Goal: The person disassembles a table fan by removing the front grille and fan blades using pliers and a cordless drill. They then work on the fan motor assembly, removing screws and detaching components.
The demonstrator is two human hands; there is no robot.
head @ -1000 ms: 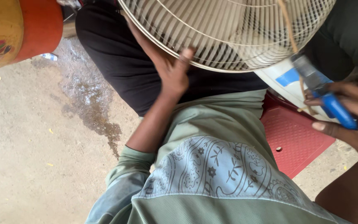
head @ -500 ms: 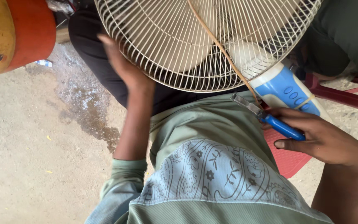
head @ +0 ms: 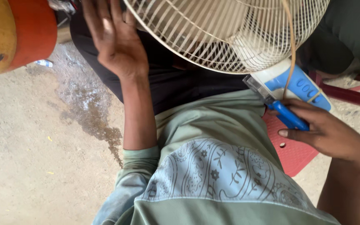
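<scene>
Hands (head: 115,41) beside fan grille (head: 226,33), red stool (head: 292,152) below.

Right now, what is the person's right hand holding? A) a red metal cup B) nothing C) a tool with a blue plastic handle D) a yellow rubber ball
C: the right hand wraps around a tool with a blue plastic handle just under the round cream wire fan guard.

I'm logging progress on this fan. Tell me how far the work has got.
Done: nothing visibly finished; the grille is on the fan and no loose parts show. In hand: the left hand braces the grille's edge, while the right hand grips a blue-handled tool at the white and blue base, beside a tan cord. Left: whatever the tool is working on; its tip is hidden, so I can't tell.
</scene>
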